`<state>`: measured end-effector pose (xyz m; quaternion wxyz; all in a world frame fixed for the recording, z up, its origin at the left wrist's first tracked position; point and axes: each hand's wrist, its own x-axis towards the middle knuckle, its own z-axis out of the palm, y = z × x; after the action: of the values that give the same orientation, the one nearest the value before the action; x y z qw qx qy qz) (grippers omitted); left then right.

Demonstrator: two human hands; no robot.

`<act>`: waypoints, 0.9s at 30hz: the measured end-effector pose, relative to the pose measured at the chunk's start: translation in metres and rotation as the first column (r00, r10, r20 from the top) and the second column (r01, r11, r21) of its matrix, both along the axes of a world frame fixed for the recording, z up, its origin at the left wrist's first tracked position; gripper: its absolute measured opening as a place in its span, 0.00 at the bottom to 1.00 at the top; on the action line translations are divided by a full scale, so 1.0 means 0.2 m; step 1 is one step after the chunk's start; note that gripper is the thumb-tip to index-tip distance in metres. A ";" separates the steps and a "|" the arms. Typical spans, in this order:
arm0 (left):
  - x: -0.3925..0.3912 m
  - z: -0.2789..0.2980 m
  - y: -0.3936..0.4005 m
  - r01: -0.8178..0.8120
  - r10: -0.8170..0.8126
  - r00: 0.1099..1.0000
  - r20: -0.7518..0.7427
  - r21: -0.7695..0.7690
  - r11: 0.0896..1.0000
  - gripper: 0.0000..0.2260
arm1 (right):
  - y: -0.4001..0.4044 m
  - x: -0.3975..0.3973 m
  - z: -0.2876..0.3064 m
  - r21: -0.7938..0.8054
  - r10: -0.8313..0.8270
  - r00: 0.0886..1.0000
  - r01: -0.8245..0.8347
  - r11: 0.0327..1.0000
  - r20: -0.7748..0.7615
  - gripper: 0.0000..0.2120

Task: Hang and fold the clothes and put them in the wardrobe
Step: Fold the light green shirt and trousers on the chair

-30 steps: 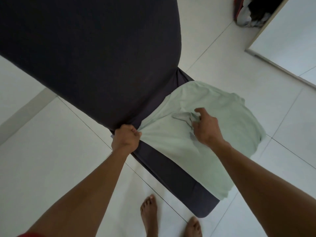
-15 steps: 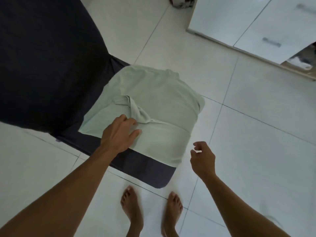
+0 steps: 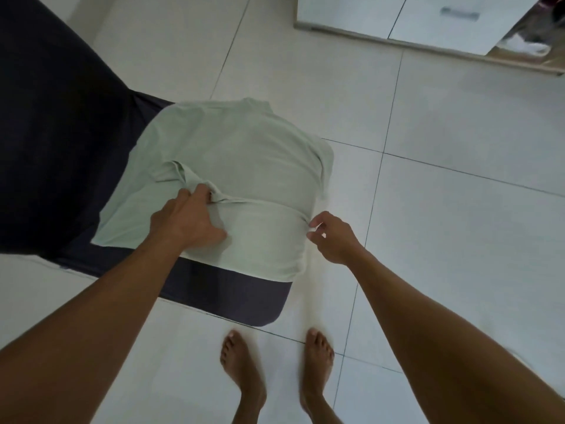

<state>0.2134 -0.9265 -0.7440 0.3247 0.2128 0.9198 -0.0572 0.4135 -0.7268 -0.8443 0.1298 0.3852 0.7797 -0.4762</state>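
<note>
A pale green shirt (image 3: 238, 148) lies partly folded on the corner of a dark-covered bed (image 3: 46, 148), its right side hanging over the bed's edge. My left hand (image 3: 189, 218) rests on the shirt and its fingers grip a bunched fold near the middle. My right hand (image 3: 330, 237) pinches the shirt's right edge where it drops off the bed. The wardrobe (image 3: 428, 22) stands at the top right with white drawer fronts.
White tiled floor (image 3: 443, 224) lies to the right and in front of the bed. My bare feet (image 3: 275, 371) stand on the tiles just below the bed's corner. An open wardrobe section (image 3: 526, 47) at the far right shows some light clothing inside.
My right hand has come up from the air beside the bed and taken the shirt's right edge. My left hand's fingers have closed on the fold. The view has shifted slightly closer.
</note>
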 end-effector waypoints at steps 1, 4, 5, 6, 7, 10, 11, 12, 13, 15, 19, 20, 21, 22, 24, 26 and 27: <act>0.01 0.01 0.04 0.008 -0.008 1.000 -0.008 -0.042 0.999 0.40 | 0.01 0.01 -0.01 0.040 0.021 1.000 -0.020 0.999 -0.019 0.10; 0.03 0.02 0.13 -0.054 0.049 0.997 -0.057 -0.073 0.996 0.48 | 0.04 0.03 -0.03 0.014 0.011 0.998 -0.010 1.000 -0.061 0.16; 0.05 0.02 0.16 -0.068 0.063 0.994 -0.095 -0.053 0.996 0.50 | 0.04 0.03 -0.03 -0.013 -0.007 0.998 0.006 1.000 -0.065 0.17; 0.06 0.02 0.19 -0.063 0.059 0.988 -0.139 -0.025 0.998 0.50 | 0.04 0.02 -0.04 -0.033 -0.020 0.998 0.018 0.999 -0.066 0.16; 0.08 0.02 0.21 -0.045 0.045 0.983 -0.179 0.004 0.999 0.48 | 0.04 0.01 -0.04 -0.046 -0.023 0.998 0.021 0.999 -0.064 0.15; 0.10 0.01 0.25 0.040 -0.024 0.974 -0.224 0.069 0.997 0.41 | 0.04 0.00 -0.05 0.018 0.036 0.998 -0.035 0.999 -0.058 0.07; 0.10 0.00 0.25 0.059 -0.038 0.979 -0.200 0.101 0.993 0.38 | 0.04 0.01 -0.04 0.047 0.056 0.996 -0.052 0.998 -0.066 0.06; 0.10 -0.01 0.25 0.073 -0.049 0.986 -0.161 0.142 0.987 0.34 | 0.05 0.02 -0.04 0.058 0.061 0.995 -0.056 0.997 -0.081 0.06; 0.10 -0.02 0.25 0.080 -0.060 0.992 -0.114 0.178 0.981 0.30 | 0.05 0.02 -0.04 0.049 0.052 0.994 -0.047 0.998 -0.096 0.05; 0.09 -0.05 0.24 0.072 -0.067 0.997 -0.032 0.201 0.977 0.26 | 0.07 0.03 -0.02 0.010 0.043 0.992 -0.042 0.999 -0.118 0.03; 0.11 -0.06 0.23 0.045 -0.052 0.998 0.029 0.201 0.978 0.32 | 0.08 0.01 0.03 -0.125 -0.005 0.998 -0.003 0.992 -0.063 0.02; 0.12 -0.06 0.24 0.052 -0.058 0.998 0.027 0.198 0.979 0.34 | 0.09 0.02 0.06 -0.205 -0.032 0.999 0.024 0.979 -0.036 0.02; 0.11 -0.06 0.24 0.055 -0.062 0.998 0.027 0.191 0.980 0.34 | 0.10 0.02 0.08 -0.284 -0.046 0.999 0.040 0.958 -0.016 0.03; 0.11 -0.06 0.25 0.056 -0.063 0.998 0.031 0.181 0.982 0.34 | 0.12 0.03 0.11 -0.340 -0.039 0.999 0.036 0.940 -0.001 0.05; 0.10 -0.06 0.26 0.067 -0.073 0.997 0.036 0.147 0.987 0.35 | 0.16 0.06 0.14 -0.350 0.048 0.998 -0.030 0.936 0.043 0.07; 0.09 -0.06 0.28 0.088 -0.092 0.995 0.031 0.117 0.989 0.36 | 0.21 0.09 0.12 -0.225 0.172 0.980 -0.146 0.963 0.102 0.04; 0.09 -0.06 0.28 0.095 -0.098 0.995 0.028 0.102 0.990 0.36 | 0.22 0.09 0.09 -0.133 0.207 0.972 -0.192 0.972 0.113 0.03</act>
<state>0.2315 -0.8695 -0.7559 0.3257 0.2741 0.9046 -0.0229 0.4316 -0.6828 -0.8258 0.2494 0.3255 0.7743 -0.4819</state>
